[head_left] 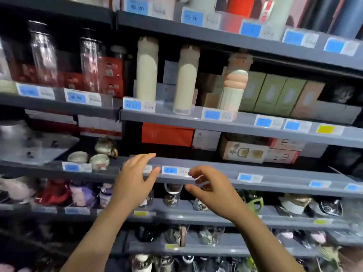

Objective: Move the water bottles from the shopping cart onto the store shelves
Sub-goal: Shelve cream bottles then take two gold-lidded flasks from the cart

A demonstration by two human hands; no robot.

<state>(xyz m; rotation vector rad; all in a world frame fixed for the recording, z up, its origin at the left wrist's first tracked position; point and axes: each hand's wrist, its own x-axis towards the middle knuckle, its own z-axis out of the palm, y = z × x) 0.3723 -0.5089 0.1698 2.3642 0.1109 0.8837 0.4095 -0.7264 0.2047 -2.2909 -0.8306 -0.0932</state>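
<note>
Left hand [133, 179] raised before grey shelf edge [216, 173], fingers loosely spread, holding nothing, right hand [212, 191] beside it, fingers curled, empty, cream bottles [147, 69] stood above

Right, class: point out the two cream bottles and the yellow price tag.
Left cream bottle [147, 71], head view, mid body.
Right cream bottle [185, 81], head view, mid body.
Yellow price tag [325, 129], head view, tag centre on the shelf edge.

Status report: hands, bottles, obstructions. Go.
Left hand open, empty. Right hand loosely curled, empty. Two cream bottles upright on shelf. Cart not in view.
</note>
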